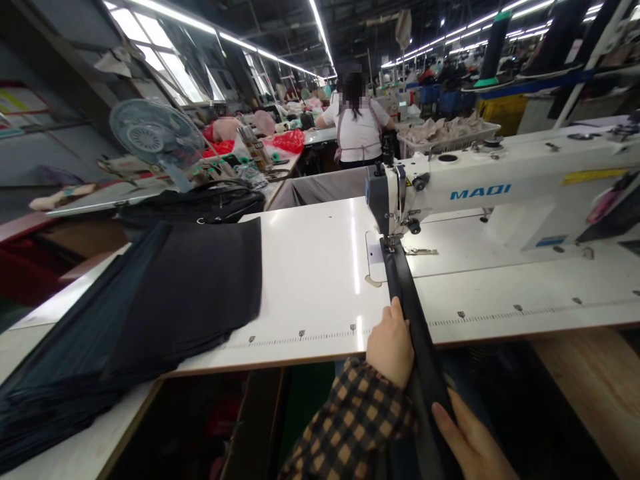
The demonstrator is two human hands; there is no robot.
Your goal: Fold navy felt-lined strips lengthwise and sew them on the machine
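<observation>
A long strip of black fabric (417,313) runs from under the presser foot of the white sewing machine (480,190) down over the table's front edge. My left hand (393,343) grips the strip's left side, a short way in front of the needle. Lower down, beyond the edge, my right hand (470,433) has its thumb on top of the strip and its fingers around the right side. The strip's lower end runs out of view at the bottom.
Dark fabric pieces (195,287) are stacked at the left of the white sewing table (310,267), which has a printed ruler along its front. A fan (155,133) stands beyond at left. Ahead, a person in a white top (357,130) works near a crate of beige cloth (445,137).
</observation>
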